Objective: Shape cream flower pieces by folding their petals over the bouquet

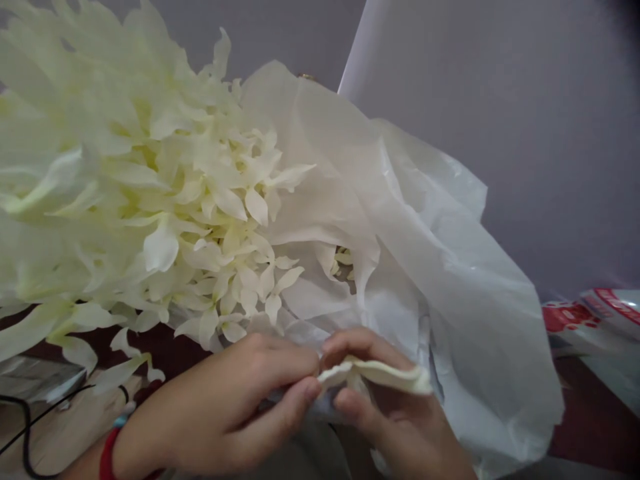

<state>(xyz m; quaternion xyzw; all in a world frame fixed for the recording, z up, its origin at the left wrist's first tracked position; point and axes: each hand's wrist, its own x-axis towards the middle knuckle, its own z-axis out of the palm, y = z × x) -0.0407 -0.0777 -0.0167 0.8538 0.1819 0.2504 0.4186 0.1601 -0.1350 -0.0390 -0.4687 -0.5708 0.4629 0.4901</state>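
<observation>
A cream flower petal, narrow and slightly curled, is held between my two hands at the lower middle. My left hand pinches its left end between thumb and forefinger. Around the petal's middle curve the thumb and fingers of my right hand, and its right end sticks out past them. A large pile of cream-white flowers with pointed petals fills the left side, just beyond my left hand. Behind my right hand spreads a crumpled white plastic bag. A few flower pieces show through its opening.
Black cables lie at the lower left, near a clear plastic box. At the right edge is a red-and-white printed packet on a dark red surface. A grey wall stands behind.
</observation>
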